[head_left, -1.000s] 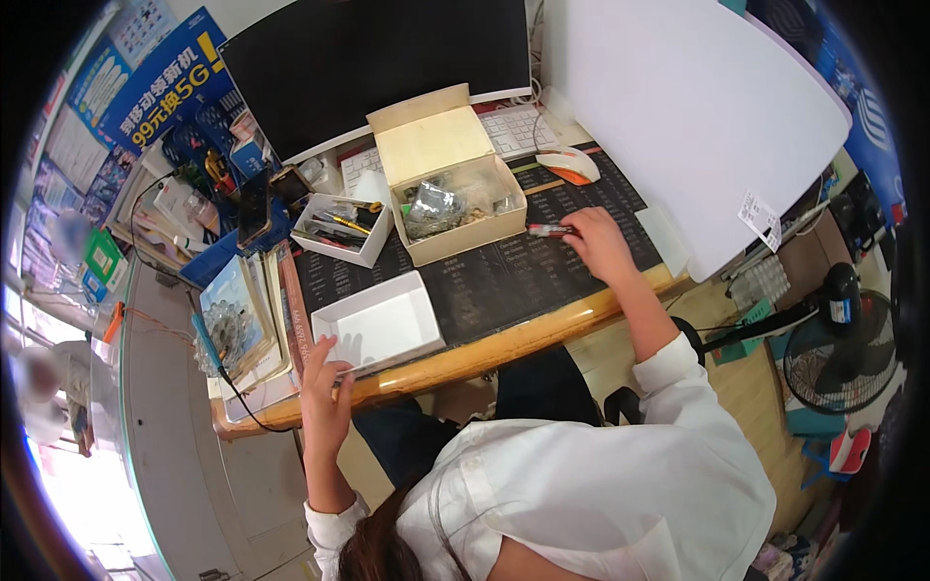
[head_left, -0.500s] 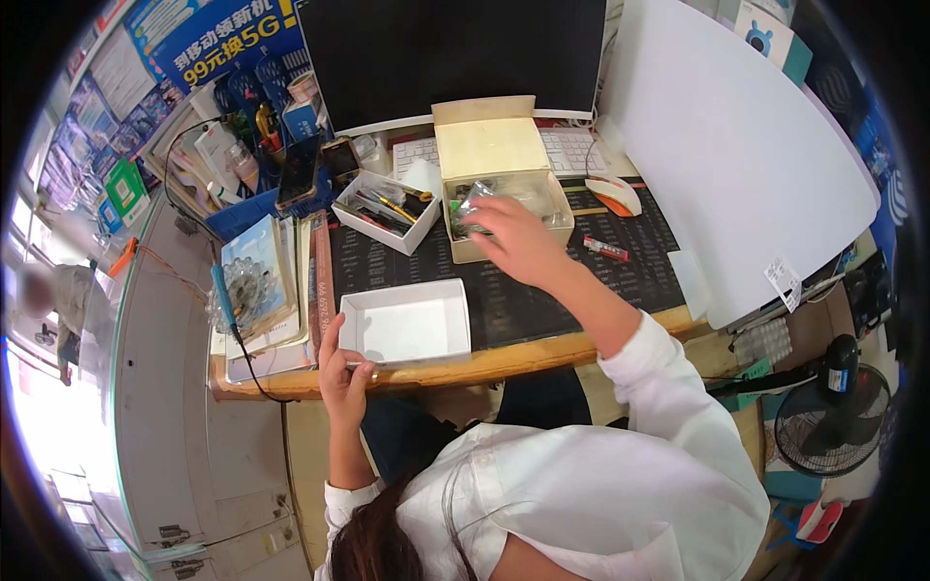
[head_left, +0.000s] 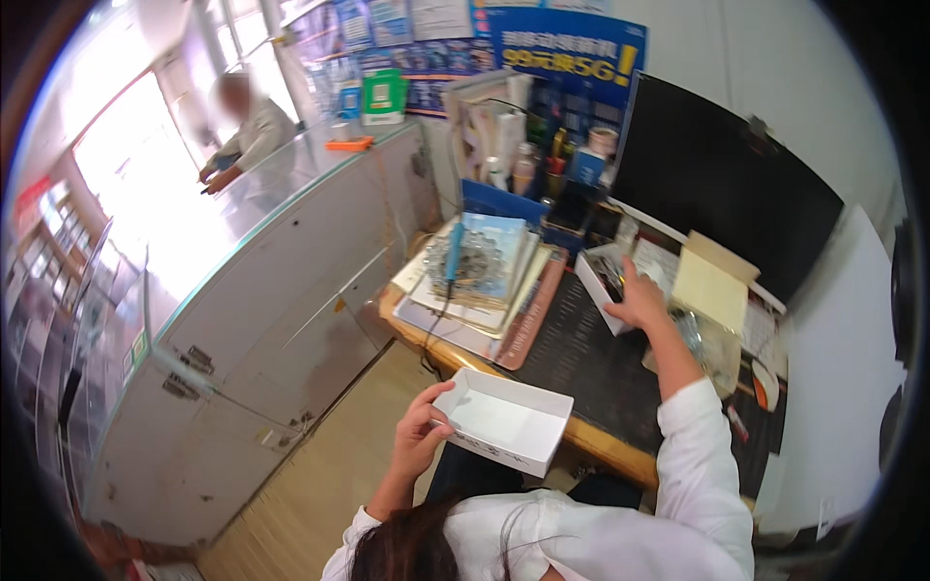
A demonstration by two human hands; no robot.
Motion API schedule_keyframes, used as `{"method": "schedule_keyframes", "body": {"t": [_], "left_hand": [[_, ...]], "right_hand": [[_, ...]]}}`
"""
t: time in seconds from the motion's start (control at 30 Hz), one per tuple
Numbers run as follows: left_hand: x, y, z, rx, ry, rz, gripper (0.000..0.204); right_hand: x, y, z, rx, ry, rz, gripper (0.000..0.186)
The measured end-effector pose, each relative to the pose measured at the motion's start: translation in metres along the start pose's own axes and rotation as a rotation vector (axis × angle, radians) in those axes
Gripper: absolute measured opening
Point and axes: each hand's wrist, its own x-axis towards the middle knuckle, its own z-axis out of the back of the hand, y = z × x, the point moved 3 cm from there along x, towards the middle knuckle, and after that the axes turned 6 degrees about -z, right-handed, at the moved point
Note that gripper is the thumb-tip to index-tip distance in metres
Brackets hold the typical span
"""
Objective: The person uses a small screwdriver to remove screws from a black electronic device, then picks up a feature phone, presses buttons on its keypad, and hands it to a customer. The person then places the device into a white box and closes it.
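Observation:
My left hand (head_left: 418,436) grips the left end of a shallow white open-topped box (head_left: 499,414) near the desk's front edge. Its thumb lies over the rim, and the visible inside is bare. Farther back, my right hand (head_left: 641,298) is at a smaller white box (head_left: 618,321) of pens and small tools. The right thumb and index finger are spread beside its right wall and over its edge; the other fingers are mostly hidden. Right of that hand stands a cream lidded box (head_left: 712,276), lid raised, with clear plastic packets (head_left: 690,329) inside.
A blue-handled tool (head_left: 453,254) with a cable lies on stacked booklets (head_left: 494,308) at the desk's left. Behind are a monitor (head_left: 727,184) and an orange-and-white mouse (head_left: 765,385). A glass-topped counter (head_left: 281,261) runs along the left; another person (head_left: 257,131) stands beyond it.
The view has turned left. My right hand has left the cream box for the small box of pens. My left hand now holds the shallow white box, lifted and shifted toward me.

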Motion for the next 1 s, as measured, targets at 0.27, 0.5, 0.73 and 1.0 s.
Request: {"method": "schedule_keyframes", "body": {"t": [0.27, 0.5, 0.73, 1.0], "left_hand": [[-0.003, -0.001, -0.007, -0.026, 0.103, 0.002, 0.012], [-0.003, -0.006, -0.014, -0.061, 0.179, 0.042, 0.017], [-0.001, -0.006, -0.022, -0.038, 0.202, 0.038, 0.019], [-0.001, -0.004, -0.019, 0.048, 0.188, 0.026, 0.008]], "right_hand": [[-0.069, 0.016, 0.001, 0.09, 0.013, 0.224, 0.114], [-0.147, 0.023, 0.015, 0.254, 0.026, 0.467, 0.074], [-0.152, 0.033, 0.016, 0.293, -0.19, 0.493, 0.021], [-0.141, 0.028, 0.014, 0.328, -0.195, 0.493, 0.019]]}}
